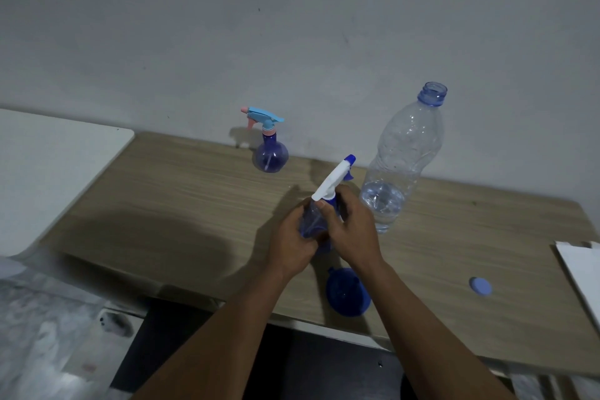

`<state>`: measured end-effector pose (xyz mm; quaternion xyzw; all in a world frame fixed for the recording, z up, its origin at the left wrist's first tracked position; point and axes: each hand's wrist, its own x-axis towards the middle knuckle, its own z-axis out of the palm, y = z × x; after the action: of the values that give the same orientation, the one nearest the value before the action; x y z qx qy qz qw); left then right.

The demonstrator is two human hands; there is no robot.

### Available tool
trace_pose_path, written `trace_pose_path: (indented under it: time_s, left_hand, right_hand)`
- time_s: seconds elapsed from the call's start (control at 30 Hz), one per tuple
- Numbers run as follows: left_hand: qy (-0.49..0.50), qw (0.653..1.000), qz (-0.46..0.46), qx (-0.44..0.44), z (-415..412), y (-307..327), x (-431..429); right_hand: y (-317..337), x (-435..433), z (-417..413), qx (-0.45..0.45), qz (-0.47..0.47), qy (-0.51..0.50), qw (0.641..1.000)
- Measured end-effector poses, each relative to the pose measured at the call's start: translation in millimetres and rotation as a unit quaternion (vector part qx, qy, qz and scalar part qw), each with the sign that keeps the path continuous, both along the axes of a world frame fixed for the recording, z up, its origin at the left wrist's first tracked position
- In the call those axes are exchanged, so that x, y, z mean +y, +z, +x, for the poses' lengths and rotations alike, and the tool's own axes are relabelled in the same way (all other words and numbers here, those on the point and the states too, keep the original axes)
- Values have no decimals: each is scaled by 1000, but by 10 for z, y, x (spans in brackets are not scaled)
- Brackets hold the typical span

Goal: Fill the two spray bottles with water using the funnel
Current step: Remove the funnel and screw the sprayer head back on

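Both forearms reaching in from below. Left hand (293, 237) wrapped round the body of a spray bottle (316, 221) above the counter (181, 204); right hand (352, 224) with fingers closed at its collar, under the white trigger head. Probably screwing that head on or off; which, cannot tell.

Big water bottle (401, 156) just right of the hands, uncapped, mostly drained. Risk of an elbow knock.

Funnel (348, 292) lying near the front edge, under the right wrist. Second spray bottle (270, 148) by the wall, head on. Cap (480, 286) far right.
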<state>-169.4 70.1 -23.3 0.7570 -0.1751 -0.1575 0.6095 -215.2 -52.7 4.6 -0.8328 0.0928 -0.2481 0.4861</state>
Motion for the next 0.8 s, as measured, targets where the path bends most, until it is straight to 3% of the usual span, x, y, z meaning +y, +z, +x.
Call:
trace_pose_path:
  time_s: [0.37,0.53,0.67,0.8]
  left_hand:
    - [55,997,43,-26,-22,-136,-59]
    - [82,994,72,-25,-42,-156,-15]
    - [79,991,90,-54,-51,-93,16]
    - [71,991,113,-27,-44,74,79]
  right_hand:
    - [-22,109,26,19,30,-25,999]
    - [28,171,27,-11,137,-62,989]
    - [85,185,167,10,113,-33,993]
    - [108,256,321,56,126,-21,990]
